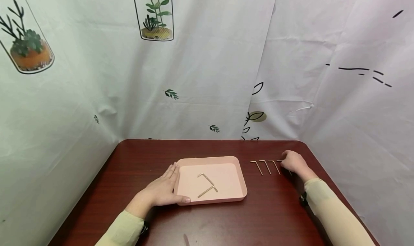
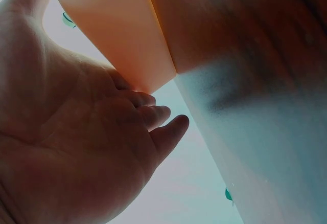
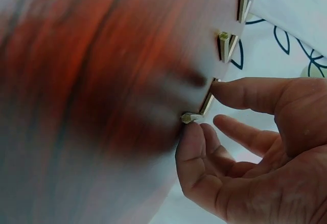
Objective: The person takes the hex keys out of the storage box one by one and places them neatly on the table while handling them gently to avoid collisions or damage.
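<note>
My left hand rests against the left side of a shallow pink tray, fingers straight along its left rim and thumb over the front edge. In the left wrist view, the palm is beside the tray wall. Two L-shaped hex keys lie inside: one hex key behind another hex key, overlapping at the ends. At the table's right, my right hand reaches down to a brass-coloured hex key, gripping it between thumb and curled index finger. The hand partly hides this key in the head view.
Three more hex keys stand in a row left of the right hand: a left one, a middle one and a right one. The dark red table meets patterned white cloth at the back and sides.
</note>
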Available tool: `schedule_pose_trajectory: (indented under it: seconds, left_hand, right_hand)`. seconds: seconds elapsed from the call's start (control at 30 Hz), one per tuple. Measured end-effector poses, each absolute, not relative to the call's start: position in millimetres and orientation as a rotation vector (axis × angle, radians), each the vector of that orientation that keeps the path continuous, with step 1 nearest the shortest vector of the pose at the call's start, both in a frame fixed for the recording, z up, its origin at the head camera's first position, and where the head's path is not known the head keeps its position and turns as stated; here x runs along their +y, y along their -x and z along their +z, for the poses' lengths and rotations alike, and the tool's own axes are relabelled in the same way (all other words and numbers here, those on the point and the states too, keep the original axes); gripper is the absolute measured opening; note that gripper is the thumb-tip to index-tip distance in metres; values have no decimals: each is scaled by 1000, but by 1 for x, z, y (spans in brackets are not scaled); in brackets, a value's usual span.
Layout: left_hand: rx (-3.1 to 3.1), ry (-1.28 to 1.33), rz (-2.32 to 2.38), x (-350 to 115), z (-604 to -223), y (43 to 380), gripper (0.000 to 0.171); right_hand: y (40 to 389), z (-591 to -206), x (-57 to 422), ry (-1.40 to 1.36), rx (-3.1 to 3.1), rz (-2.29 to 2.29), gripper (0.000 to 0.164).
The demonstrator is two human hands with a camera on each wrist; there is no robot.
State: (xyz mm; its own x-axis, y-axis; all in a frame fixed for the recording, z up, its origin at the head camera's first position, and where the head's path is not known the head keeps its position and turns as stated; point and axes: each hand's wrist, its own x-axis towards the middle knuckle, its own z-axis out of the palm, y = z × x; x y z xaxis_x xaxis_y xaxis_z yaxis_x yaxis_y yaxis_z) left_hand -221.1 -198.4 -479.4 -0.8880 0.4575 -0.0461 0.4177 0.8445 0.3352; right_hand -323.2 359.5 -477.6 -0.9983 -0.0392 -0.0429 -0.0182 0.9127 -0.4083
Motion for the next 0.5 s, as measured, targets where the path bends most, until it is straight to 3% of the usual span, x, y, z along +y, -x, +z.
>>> schedule_pose_trajectory:
  seconds: [0.5]
  left_hand:
    - [2896, -692, 476, -199, -480, 221, 140]
  right_hand:
    - [320, -472, 342, 104, 3074, -658, 53]
